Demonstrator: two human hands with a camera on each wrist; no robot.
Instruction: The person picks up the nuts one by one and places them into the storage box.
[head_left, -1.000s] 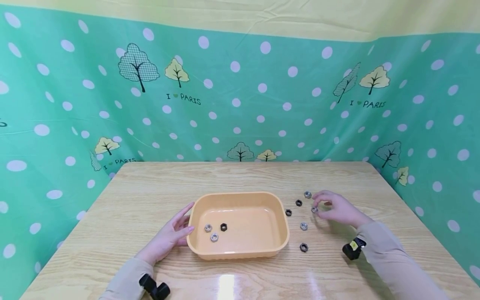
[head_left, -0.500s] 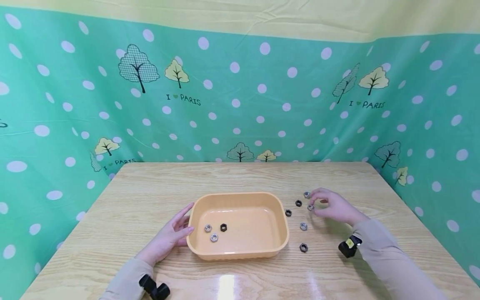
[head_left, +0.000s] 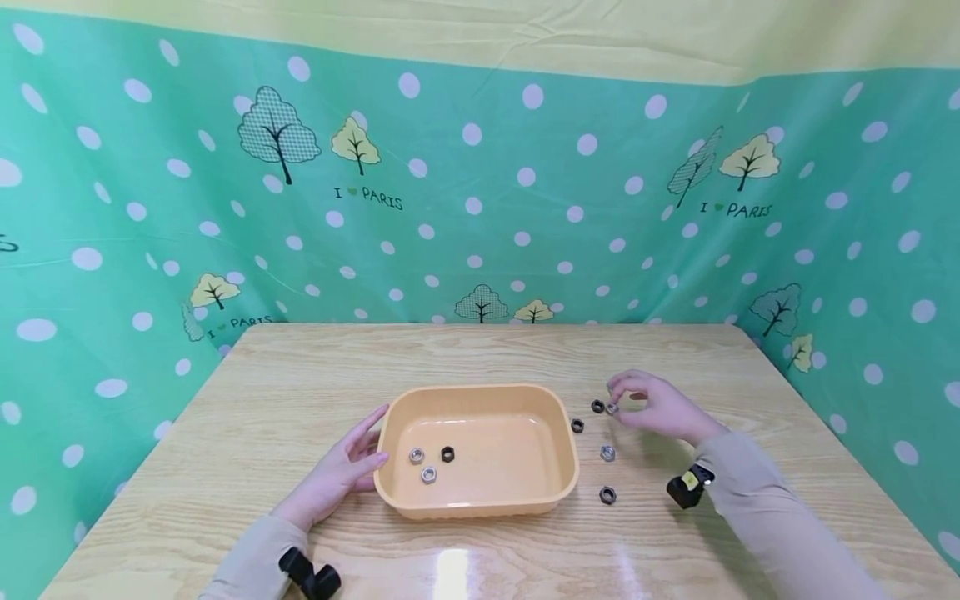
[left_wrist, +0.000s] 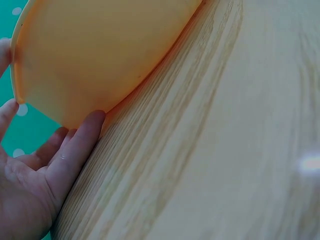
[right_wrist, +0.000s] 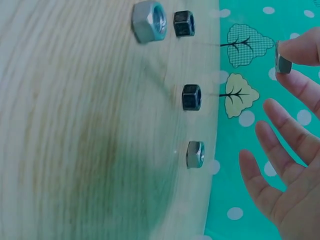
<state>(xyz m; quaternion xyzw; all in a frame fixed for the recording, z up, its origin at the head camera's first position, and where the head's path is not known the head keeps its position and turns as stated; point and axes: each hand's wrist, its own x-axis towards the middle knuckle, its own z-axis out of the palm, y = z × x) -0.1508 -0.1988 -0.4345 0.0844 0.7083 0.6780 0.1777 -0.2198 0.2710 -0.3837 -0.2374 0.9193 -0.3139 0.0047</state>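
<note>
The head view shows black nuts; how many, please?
4: a black nut in the tray, another beside its right end, a third by its near-right corner, the fourth near the right hand.

I'm looking at a pale, wood-grained tabletop (head_left: 315, 358) with rounded far corners and a bright glare (head_left: 452, 575) on its near part. A peach-coloured tray (head_left: 502, 458) rests around its middle. To the tray's right I count five nuts lying directly on the wood: a dark nut (right_wrist: 183, 23) just beside the rim, a second dark nut (right_wrist: 191, 97) farther back, a far silver nut (right_wrist: 195, 154) mostly hidden in the head view, a nearer silver nut (right_wrist: 148, 21), and a third dark nut (head_left: 607, 495) nearest the front.
</note>
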